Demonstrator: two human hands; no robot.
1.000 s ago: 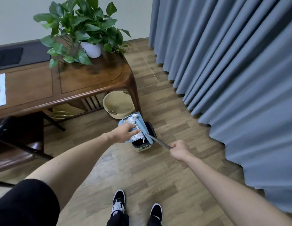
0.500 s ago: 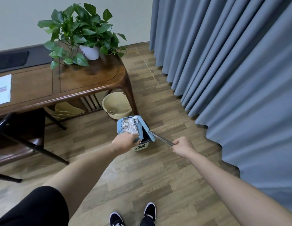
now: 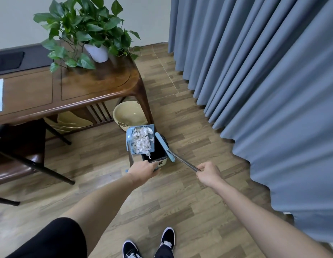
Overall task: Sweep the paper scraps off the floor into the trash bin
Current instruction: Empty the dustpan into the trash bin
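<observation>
Task late stage by the look of it; paper scraps (image 3: 142,140) gathered in the blue dustpan (image 3: 140,139), which is tipped up directly over the trash bin (image 3: 156,157); 1 strip hangs off the pan's lower lip into the bin's dark mouth; most of the pile not yet dropped; floor (image 3: 109,159) around the bin shows no loose scraps in view.

Left hand (image 3: 143,171) just in front of the bin, clenched round the dustpan's handle; right hand (image 3: 208,174) to the bin's right, closed on the broom's metal shaft (image 3: 182,161); broom head (image 3: 164,147) rests along the bin's right rim, beside the pan.

Against 0.5 s ago: pan tilted steeper, its open face turned more toward the camera, scraps slid lower toward the lip; broom head now clear of the pan, where 1.0 s ago it lay across it; both hands hold as before.

Left to do, I judge: finish the tip, brush stragglers down.
</observation>
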